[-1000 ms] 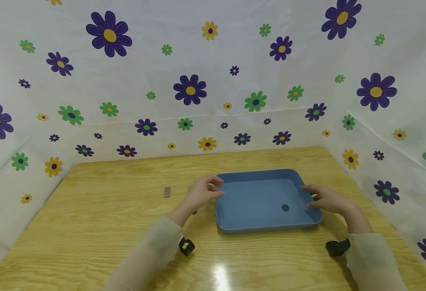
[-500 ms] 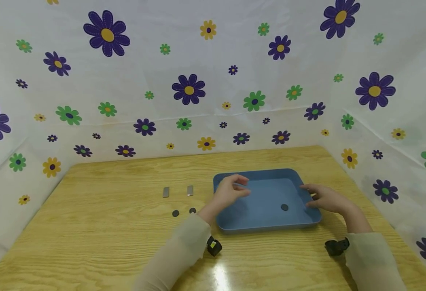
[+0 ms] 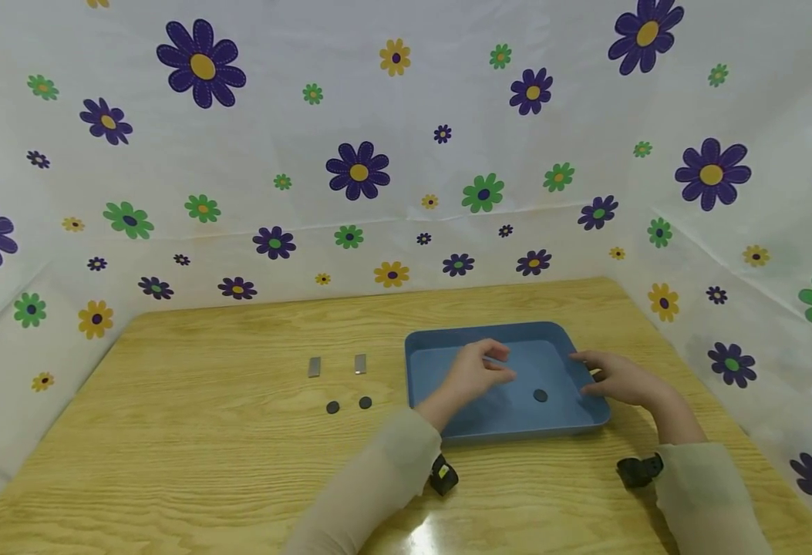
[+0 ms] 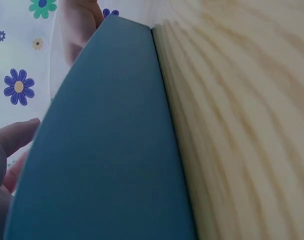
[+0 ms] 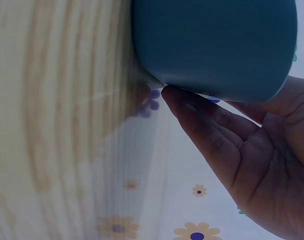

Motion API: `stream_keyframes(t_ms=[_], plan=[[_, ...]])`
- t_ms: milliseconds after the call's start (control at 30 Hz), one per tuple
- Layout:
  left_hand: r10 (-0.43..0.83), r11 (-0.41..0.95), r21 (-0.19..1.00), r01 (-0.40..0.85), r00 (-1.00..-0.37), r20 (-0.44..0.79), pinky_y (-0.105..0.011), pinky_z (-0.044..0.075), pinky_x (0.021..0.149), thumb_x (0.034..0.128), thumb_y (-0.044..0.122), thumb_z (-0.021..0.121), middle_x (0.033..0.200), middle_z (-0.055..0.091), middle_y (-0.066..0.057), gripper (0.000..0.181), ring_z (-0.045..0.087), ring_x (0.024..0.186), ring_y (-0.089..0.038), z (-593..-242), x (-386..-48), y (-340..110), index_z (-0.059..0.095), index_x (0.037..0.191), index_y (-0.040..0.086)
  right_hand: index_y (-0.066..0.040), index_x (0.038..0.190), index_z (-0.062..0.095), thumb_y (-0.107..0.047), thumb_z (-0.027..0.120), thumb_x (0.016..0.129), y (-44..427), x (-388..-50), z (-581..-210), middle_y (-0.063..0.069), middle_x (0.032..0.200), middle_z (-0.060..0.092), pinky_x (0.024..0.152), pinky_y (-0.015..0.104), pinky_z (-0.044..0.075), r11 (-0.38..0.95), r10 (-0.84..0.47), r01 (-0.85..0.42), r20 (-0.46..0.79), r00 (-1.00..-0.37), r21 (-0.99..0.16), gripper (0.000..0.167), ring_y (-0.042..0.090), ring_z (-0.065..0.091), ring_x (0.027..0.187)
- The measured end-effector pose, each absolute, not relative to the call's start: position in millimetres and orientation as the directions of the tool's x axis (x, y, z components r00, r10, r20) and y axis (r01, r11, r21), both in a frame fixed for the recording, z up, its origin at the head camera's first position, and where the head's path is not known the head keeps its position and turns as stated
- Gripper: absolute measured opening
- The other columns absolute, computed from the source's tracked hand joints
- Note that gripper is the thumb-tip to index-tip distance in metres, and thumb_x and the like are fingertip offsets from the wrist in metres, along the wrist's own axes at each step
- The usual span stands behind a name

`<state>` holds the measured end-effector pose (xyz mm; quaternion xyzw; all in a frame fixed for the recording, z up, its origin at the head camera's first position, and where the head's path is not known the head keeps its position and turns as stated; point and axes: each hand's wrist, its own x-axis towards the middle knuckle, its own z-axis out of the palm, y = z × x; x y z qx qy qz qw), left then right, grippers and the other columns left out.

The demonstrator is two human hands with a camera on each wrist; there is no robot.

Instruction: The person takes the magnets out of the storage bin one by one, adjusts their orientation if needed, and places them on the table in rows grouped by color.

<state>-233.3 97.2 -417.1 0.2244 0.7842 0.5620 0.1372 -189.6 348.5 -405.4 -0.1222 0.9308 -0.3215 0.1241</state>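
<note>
A blue rectangular tray (image 3: 558, 424) rests on the wooden table, with one dark round disc (image 3: 540, 395) in its right part. My left hand (image 3: 473, 371) hovers over the tray's inside, fingers bent and a gap showing between them and the thumb; I see nothing held there. In the left wrist view the tray's outer wall (image 4: 102, 135) hides much of that hand. At the tray's right end my right hand (image 3: 624, 379) holds the rim. The right wrist view shows its fingers (image 5: 207, 130) along the outer wall, one fingertip low near the table.
Left of the tray lie two small grey rectangular pieces, one farther left (image 3: 315, 367) and one nearer (image 3: 360, 364). Closer to me lie two dark discs, a left one (image 3: 332, 407) and a right one (image 3: 365, 402). A flower-patterned white cloth (image 3: 406, 139) stands around the table.
My left hand has moved right, from the tray's left edge to above its middle, uncovering the pieces and discs on the table. My right hand has stayed at the tray's right end.
</note>
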Motion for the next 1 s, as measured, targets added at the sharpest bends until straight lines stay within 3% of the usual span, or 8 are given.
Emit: stream_keyframes(t_ms=[567,1000], plan=[[0.526,0.429,0.856,0.289,-0.850,0.024,-0.018,0.045,0.057,0.0744,0.008,0.071,0.090,0.059,0.000,0.033,0.059,0.073,-0.006,-433,-227,142,0.061,0.106,0.006,0.014,0.128,0.033,-0.006,0.061,0.082,349,-190,-404,0.037,0.125,0.033,0.080,0.051,0.042,0.761,-0.332,-0.169,-0.153,-0.931,-0.626,0.057,0.052,0.039,0.107],[0.491,0.544,0.799,0.255,-0.869,-0.057,-0.019,0.045,0.061,0.0731,0.011,0.073,0.086,0.059,0.002,0.030,0.055,0.080,-0.008,-446,-226,151,0.063,0.102,0.011,0.014,0.128,0.033,-0.003,0.059,0.082,345,-188,-400,0.038,0.125,0.033,0.081,0.052,0.041,0.755,-0.335,-0.166,-0.155,-0.929,-0.634,0.055,0.053,0.037,0.108]])
